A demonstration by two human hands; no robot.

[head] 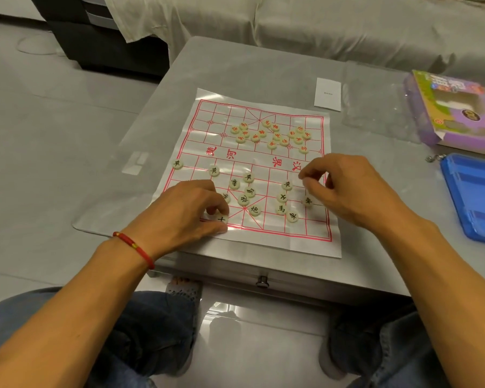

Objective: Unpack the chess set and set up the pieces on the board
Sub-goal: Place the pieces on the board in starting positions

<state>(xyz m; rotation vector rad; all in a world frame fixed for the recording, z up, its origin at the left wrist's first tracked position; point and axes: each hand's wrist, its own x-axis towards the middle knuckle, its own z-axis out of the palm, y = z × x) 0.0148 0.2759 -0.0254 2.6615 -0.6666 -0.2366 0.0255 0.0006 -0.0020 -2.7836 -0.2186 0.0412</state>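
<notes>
Where the person sits at the low grey worktop [263, 65], a xiangqi board sheet [263, 163], white with a red grid, lies flat near the front edge. Cream disc pieces with red characters [272, 134] sit in a loose cluster on the far half of the sheet, none on their starting points. Pieces with black characters [249, 191] are scattered over the near half, and one black-marked piece [177, 164] lies just off the sheet's left edge on the worktop. Near the sheet's lower left corner, the left hand [185, 214], a red cord bracelet [135, 247] on its wrist, has its fingers [220, 208] curled down onto a black-marked disc [221, 219], pinching it against the sheet. Over the right side of the near half, the right hand [345, 186] hovers with thumb and forefinger closed together, seemingly around a small piece, though what they grasp cannot be told. Farther right lie a white card [328, 93], a clear plastic wrapper [375, 107], a purple printed box [457, 110] and a blue plastic tray [479, 197].
</notes>
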